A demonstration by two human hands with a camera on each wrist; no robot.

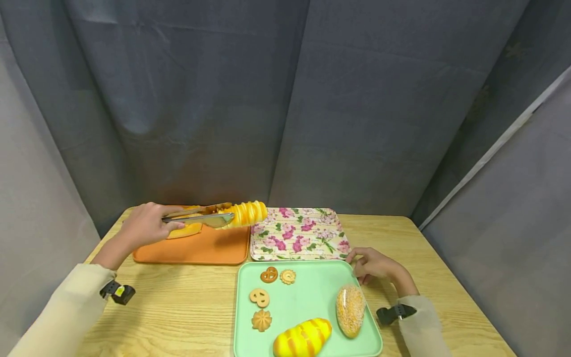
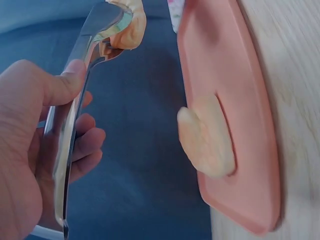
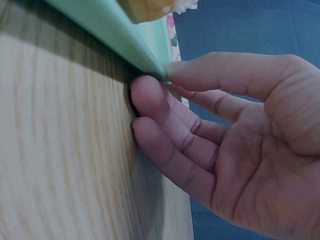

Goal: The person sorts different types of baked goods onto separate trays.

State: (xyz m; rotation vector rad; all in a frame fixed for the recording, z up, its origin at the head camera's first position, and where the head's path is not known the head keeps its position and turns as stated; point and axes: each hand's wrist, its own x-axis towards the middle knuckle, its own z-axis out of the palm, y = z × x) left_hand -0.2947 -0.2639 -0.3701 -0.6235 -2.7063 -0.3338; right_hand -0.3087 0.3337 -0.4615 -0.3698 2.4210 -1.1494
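My left hand [image 1: 144,225] grips metal tongs [image 2: 64,145] over the orange tray [image 1: 209,252]. Between the tongs' ends is a spiral-ridged yellow bread roll [image 1: 250,213], held in the air near the edge of the flowered tray [image 1: 296,235]. Beneath the tongs, a curved yellow bread piece [image 2: 207,135] lies on the orange tray, partly hidden in the head view. At the far right corner of the mint-green tray [image 1: 308,292], my right hand [image 1: 376,266] pinches the rim, thumb on top. Its other fingers curl low beside the tray, close to the wood.
Several small cookies [image 1: 259,297] lie on the green tray's left side. A yellow striped bread [image 1: 303,338] sits at its front, and a crumb-coated oval bread [image 1: 350,311] at its right. The wooden table [image 1: 178,307] ends at grey curtains [image 1: 214,109] behind and both sides.
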